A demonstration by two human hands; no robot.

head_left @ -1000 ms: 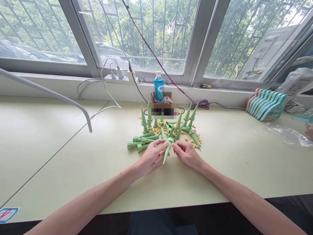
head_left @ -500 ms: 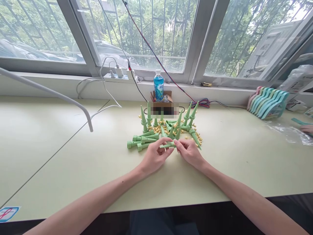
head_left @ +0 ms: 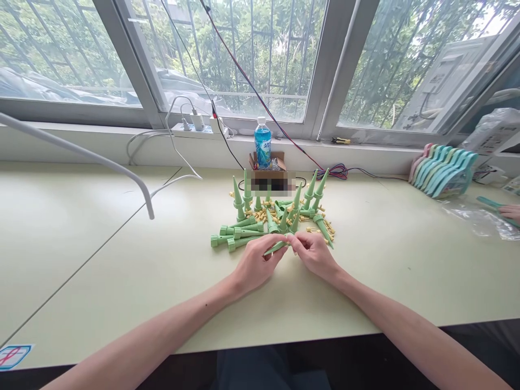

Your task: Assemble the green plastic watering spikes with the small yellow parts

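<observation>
My left hand point(head_left: 258, 264) is closed around a green plastic watering spike point(head_left: 275, 249), its pointed tip angled down to the left. At the spike's wide end, my right hand point(head_left: 314, 253) is pinched; whatever small piece its fingertips hold is hidden. Just behind both hands is a pile of small yellow plastic fittings point(head_left: 260, 215). Several green spikes stand point-up around it, such as one spike point(head_left: 238, 199) on the left. More capped green spikes point(head_left: 248, 232) lie on their sides beside my left hand. Another spike point(head_left: 324, 230) lies tilted beyond my right hand.
Behind the pile, a blue drink bottle point(head_left: 263, 145) stands in a small cardboard box point(head_left: 276, 174). Coiled cable point(head_left: 337, 171) lies near the wall. Pastel hangers point(head_left: 444, 170) and a clear plastic bag point(head_left: 479, 219) are at right, near another person's hand point(head_left: 511, 212).
The held spike has tilted, its tip dropping toward the table. My fingers have closed in more tightly at its wide end. The other person's hand at right has moved slightly, with a teal strip.
</observation>
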